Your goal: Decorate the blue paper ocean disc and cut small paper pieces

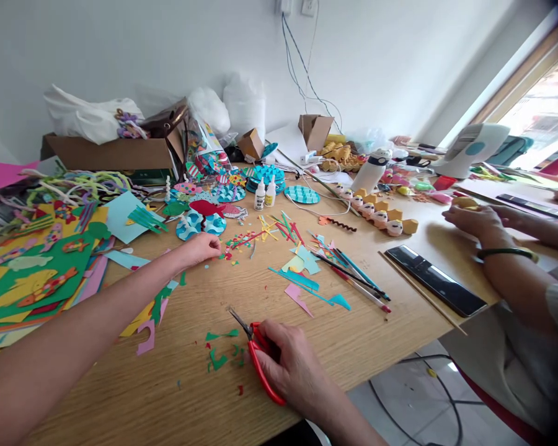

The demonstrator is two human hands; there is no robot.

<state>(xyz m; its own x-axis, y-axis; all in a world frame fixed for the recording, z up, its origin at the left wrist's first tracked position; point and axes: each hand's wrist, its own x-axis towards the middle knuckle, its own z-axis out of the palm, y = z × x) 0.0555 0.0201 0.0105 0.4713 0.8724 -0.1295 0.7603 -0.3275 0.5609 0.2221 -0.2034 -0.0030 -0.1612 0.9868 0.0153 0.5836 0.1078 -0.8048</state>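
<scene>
My right hand (286, 359) is wrapped round the red handles of the scissors (260, 362), whose metal blades point up and left over the wooden table (190, 371). Small green paper scraps (217, 359) lie just left of the scissors. Farther out, my left hand (206, 248) rests low over the table with its fingers curled together; whatever they may pinch is hidden. Beside its fingertips are tiny red, yellow and green paper bits (239, 241). Just behind it sits a blue wavy disc (190, 226) with a red paper fish (207, 207) on it.
Colored paper sheets (32, 272) pile up at the left. Two glue bottles (260, 195) stand behind the scraps. Pencils (360, 272), a black phone (434, 279) and a wooden stick (421, 291) lie to the right. Another person's hands (474, 220) are at the right edge.
</scene>
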